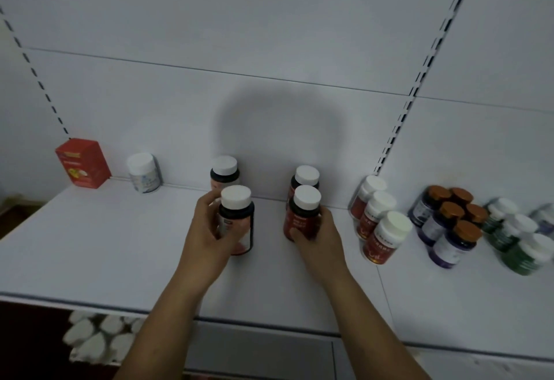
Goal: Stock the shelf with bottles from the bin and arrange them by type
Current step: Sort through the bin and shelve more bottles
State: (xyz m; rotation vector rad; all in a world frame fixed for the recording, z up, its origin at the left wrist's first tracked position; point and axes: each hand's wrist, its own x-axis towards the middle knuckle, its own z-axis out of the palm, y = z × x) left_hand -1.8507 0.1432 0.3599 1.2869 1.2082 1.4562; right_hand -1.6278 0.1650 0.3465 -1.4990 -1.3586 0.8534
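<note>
Two dark plastic bottles with white screw caps are in our grip at the middle of the white metal shelf [105, 244]. Our left hand [207, 229] curls its fingers and thumb round the pink-labelled bottle [236, 220]. Our right hand [317, 235] wraps round the red-labelled bottle [302, 214], thumb across the lower front of the label. Both bottles are upright and apart from each other; whether their bases touch the shelf we cannot tell. Just behind each, against the white back panel [269, 34], stands a like bottle: a second pink-labelled one [224, 174] behind the left, a second red-labelled one [305, 180] behind the right. What the bottles hold is hidden by their dark walls and labels.

To the right runs a row of three white-capped bottles with red labels [379, 220], then a cluster of purple bottles with orange-brown caps [449, 223], then green bottles with white caps [515, 235], blurred at the edge. Far left at the back stand a red cardboard carton [82, 163] and, near it, a pale bottle with a white cap [144, 174]. Below the shelf's front edge at the left we see a huddle of white round tops [96, 337]; what holds them we cannot make out.
</note>
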